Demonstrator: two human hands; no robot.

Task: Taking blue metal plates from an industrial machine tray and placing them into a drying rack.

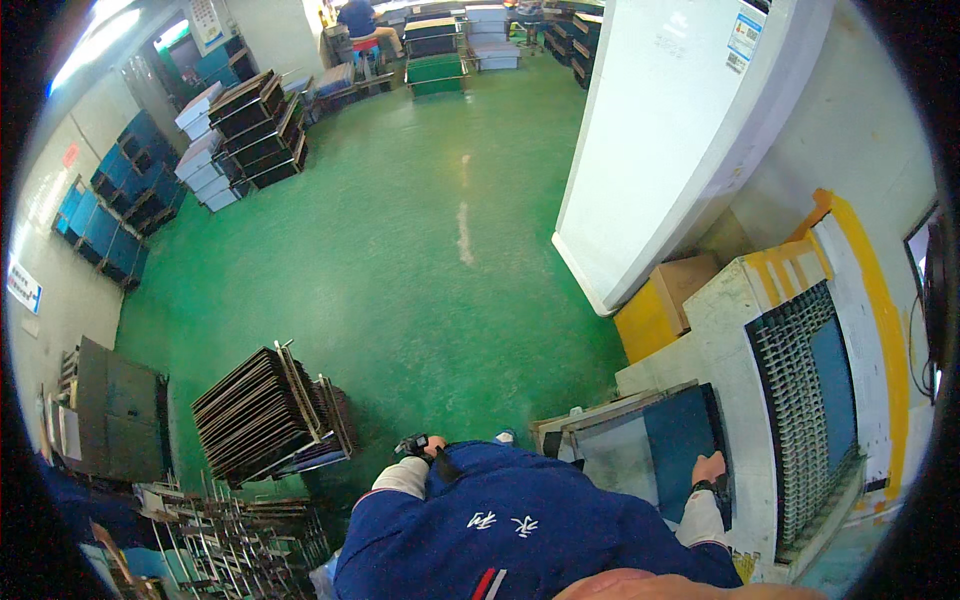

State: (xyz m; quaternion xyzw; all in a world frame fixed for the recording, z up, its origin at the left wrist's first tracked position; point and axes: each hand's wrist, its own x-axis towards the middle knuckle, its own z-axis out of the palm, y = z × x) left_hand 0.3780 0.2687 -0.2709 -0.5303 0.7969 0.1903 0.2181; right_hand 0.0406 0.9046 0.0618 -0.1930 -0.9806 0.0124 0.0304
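My left hand [436,446] is in front of my body at the left, beside a black device worn on its wrist; its fingers are mostly hidden. Out to the right, my right hand [709,467] hovers over or rests on the dark blue panel [672,440] at the machine's near side, close to its dark edge. Its fingers look curled in, and I cannot make out anything held. The panel lies beside a pale grey surface in a worn frame. To the right of it stands the pale machine housing [705,350] with a metal mesh-like conveyor [795,400] in its opening.
A rack of thin dark trays [255,415] stands at the left, with metal rods [240,535] below it. A tall white cabinet [665,130] and a yellow-and-brown box [660,305] stand right. Stacked crates [260,130] line the far left; a seated person [360,20] is at the back.
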